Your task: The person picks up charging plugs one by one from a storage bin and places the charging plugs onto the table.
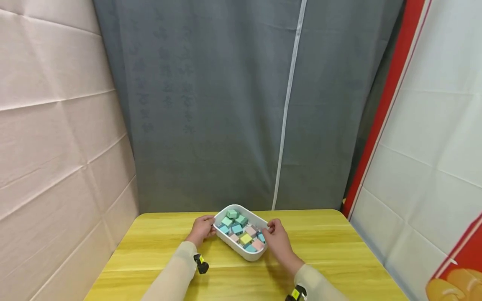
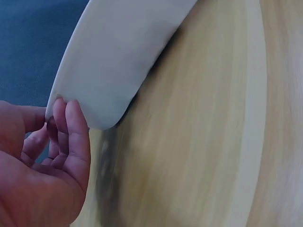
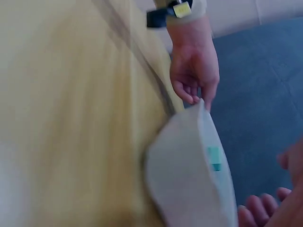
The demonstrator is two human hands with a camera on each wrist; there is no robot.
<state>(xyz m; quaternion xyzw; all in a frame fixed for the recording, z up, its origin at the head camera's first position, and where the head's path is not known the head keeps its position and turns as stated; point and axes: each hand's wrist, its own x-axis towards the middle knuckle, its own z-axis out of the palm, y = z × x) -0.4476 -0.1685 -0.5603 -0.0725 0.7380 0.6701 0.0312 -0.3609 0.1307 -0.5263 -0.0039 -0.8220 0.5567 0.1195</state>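
A white rounded bin (image 1: 232, 246) sits at a slant over the wooden table, between the two hands. Inside lie several small blocks: green (image 1: 242, 220), blue (image 1: 237, 229), pink (image 1: 257, 244) and yellow (image 1: 245, 238). The left hand (image 1: 202, 230) pinches the rim at the bin's left end; in the left wrist view its thumb and fingers meet on either side of the bin wall (image 2: 104, 61). At the opposite end, the right hand (image 1: 279, 242) grips the rim. In the right wrist view that hand (image 3: 279, 203) is partly cut off by the frame edge.
The yellow wood-grain table (image 1: 320, 251) reaches back to a grey curtain (image 1: 211, 125). Pale cloth (image 1: 56, 167) hangs along the left side; a white sheet (image 1: 425, 125) with a red border closes off the right. Each wrist wears a small black device (image 1: 201, 264).
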